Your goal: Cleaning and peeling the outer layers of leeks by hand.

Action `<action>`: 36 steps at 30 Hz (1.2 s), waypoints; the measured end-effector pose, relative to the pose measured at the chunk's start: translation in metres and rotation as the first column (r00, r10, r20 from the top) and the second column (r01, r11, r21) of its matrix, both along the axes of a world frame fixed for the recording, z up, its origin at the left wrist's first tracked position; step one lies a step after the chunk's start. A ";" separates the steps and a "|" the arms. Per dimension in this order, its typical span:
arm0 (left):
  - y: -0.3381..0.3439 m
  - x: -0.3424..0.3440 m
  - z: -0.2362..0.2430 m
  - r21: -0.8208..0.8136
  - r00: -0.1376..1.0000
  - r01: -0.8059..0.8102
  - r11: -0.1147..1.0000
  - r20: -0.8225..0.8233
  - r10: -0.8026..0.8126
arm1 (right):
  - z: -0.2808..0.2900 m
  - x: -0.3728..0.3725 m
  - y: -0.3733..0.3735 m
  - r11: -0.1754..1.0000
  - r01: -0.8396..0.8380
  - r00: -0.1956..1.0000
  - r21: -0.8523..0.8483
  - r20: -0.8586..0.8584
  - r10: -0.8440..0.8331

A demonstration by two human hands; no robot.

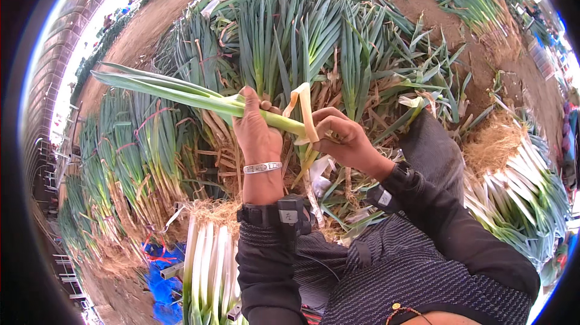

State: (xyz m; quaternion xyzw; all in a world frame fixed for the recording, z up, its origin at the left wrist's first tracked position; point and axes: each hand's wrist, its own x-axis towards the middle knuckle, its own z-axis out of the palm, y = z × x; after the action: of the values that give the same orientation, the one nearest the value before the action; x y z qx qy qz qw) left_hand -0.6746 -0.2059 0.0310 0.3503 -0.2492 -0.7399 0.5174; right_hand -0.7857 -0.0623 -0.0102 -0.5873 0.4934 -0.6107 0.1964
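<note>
My left hand (258,128) is wrapped round the shaft of a large green onion (181,92), held crosswise above the heap. Its green leaves reach out to the left, and the pale lower end points to the right. At that end, the fingers of my right hand (345,138) pinch a yellowish, dry outer leaf (307,110). This leaf is folded over and stands partly away from the shaft. My right fingertips hide the onion's root end.
Bundled green onions (260,35) lie ahead, with more tied bundles (136,150) at the left. White-stemmed onions with roots stand as one pile (208,258) at the near left and another pile (513,180) at the right. Peeled leaves (344,198) litter the ground between my legs.
</note>
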 end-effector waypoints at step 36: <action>0.014 0.012 0.011 -0.248 0.946 0.307 0.919 0.188 -0.265 | 0.018 0.025 -0.032 0.868 -0.492 0.599 0.069 0.751 0.279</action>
State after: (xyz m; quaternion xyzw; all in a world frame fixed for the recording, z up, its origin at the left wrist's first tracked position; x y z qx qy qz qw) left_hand -0.6629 -0.1920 0.0421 0.2900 -0.4359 -0.7375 0.4266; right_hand -0.7605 -0.0942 0.0077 -0.3612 0.3139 -0.6598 0.5794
